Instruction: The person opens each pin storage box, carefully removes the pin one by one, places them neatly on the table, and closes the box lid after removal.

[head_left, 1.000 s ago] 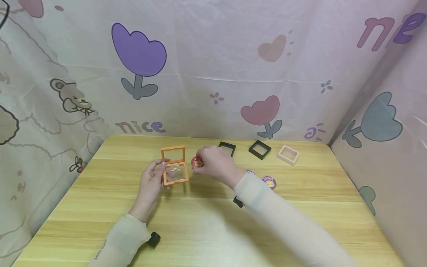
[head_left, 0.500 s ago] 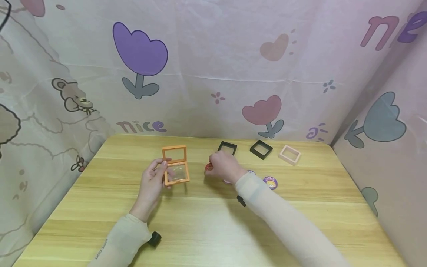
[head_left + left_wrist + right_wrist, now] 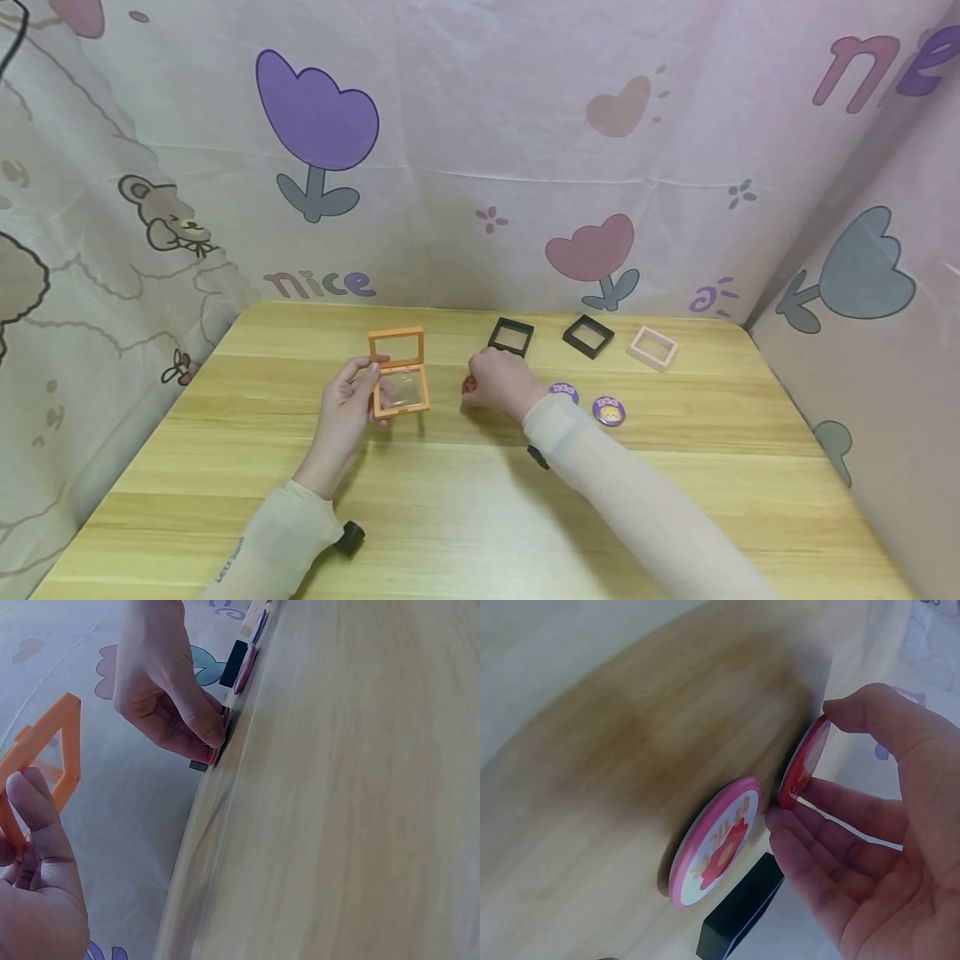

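My left hand (image 3: pixel 345 408) grips an orange hinged display frame (image 3: pixel 403 410) by its left side, above the table. The frame's two halves stand unfolded, with clear film across the lower half. My right hand (image 3: pixel 505 382) pinches a round red badge (image 3: pixel 808 761) by its edges, thumb on one side and fingertips on the other. The badge stands tilted close to the tabletop; whether it touches the wood I cannot tell. Beside those fingers, in the right wrist view, lies a pink-rimmed badge (image 3: pixel 716 844) with a red flower, which the right hand hides in the head view.
Two purple badges (image 3: pixel 609 411) lie right of my right hand, one partly behind the sleeve. Along the back of the wooden table stand a black frame (image 3: pixel 516 322), a second black frame (image 3: pixel 580 347) and a pale pink frame (image 3: pixel 649 362). A printed curtain (image 3: pixel 450 250) hangs behind.
My right hand has carried the red badge away from the orange frame, to the right and down towards the tabletop. The left hand keeps its hold with little movement.
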A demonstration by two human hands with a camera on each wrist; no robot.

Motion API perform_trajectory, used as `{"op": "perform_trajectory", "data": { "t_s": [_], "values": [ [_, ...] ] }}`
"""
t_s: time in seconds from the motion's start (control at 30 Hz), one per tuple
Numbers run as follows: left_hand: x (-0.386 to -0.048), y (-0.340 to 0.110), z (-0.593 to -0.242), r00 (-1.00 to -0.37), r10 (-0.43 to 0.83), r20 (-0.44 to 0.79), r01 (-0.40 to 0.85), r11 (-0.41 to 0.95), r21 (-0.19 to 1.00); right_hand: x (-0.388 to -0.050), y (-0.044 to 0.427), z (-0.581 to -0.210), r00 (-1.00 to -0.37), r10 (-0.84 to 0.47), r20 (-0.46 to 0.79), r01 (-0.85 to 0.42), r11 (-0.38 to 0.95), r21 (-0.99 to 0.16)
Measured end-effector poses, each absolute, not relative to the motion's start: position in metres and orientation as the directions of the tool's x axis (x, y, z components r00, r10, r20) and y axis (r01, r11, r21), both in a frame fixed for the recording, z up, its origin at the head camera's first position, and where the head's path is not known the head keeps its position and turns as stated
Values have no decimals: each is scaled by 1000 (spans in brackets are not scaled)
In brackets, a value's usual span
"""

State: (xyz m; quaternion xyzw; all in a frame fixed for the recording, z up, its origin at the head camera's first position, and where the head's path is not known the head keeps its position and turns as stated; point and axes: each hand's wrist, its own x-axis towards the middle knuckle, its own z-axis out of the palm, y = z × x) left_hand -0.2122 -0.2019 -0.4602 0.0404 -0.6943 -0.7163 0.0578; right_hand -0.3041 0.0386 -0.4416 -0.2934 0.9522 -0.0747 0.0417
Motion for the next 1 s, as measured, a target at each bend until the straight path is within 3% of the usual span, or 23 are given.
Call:
{"op": "perform_trajectory", "data": {
  "t_s": [0.4,0.53,0.63,0.83,1.0],
  "values": [
    [-213,-199,-463,-991,-127,29,33,-29,999,-300,40,-443,-830,-558,28,-558,829,-43],
    [-214,-197,-464,-992,-120,37,40,-20,999,-300,44,-442,-824,-564,45,-566,822,-61],
    [-214,-196,-464,-994,-103,44,45,-8,999,-302,47,-436,-820,-570,58,-570,802,-178],
    [-213,-192,-459,-995,-92,47,47,-4,999,-305,52,-414,-796,-603,43,-489,601,-633],
    [-214,-187,-455,-996,-56,64,64,1,998,-303,52,-405,-769,-639,-34,-338,450,-827]
  ]
}}
